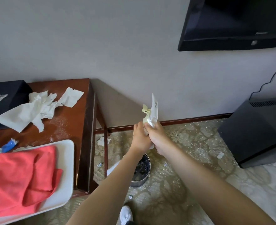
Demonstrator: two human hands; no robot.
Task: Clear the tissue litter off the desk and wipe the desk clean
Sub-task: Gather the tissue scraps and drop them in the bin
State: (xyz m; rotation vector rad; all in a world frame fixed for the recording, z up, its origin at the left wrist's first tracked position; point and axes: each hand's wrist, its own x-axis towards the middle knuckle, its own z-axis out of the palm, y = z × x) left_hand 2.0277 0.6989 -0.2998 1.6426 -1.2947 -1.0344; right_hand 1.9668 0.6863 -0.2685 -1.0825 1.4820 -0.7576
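**deskwatcher:** ok head cam only, so one view. Using the reddish-brown wooden desk as my anchor. Both hands are off its right end, out over the floor, pressed together around a crumpled wad of white and pale yellow paper litter. Left hand has its fingers curled round the lower part of the wad, right hand is wrapped round it from the other side. A stiff white strip sticks up out of the top.

**tidy_tom:** and what's on the desk itself?

**deskwatcher:** A pile of torn white tissue sheets near the back, touching a dark navy box at the back left corner. White dust is scattered over the bare wood. At the front edge sits a white rectangular plastic tray with a folded coral-red cloth in it, plus a small blue scrap just behind the tray.

**tidy_tom:** bin?

**deskwatcher:** Round metal bin with a black liner on the patterned carpet, just right of the desk leg, below the forearms. Paper bits are all over the carpet there.
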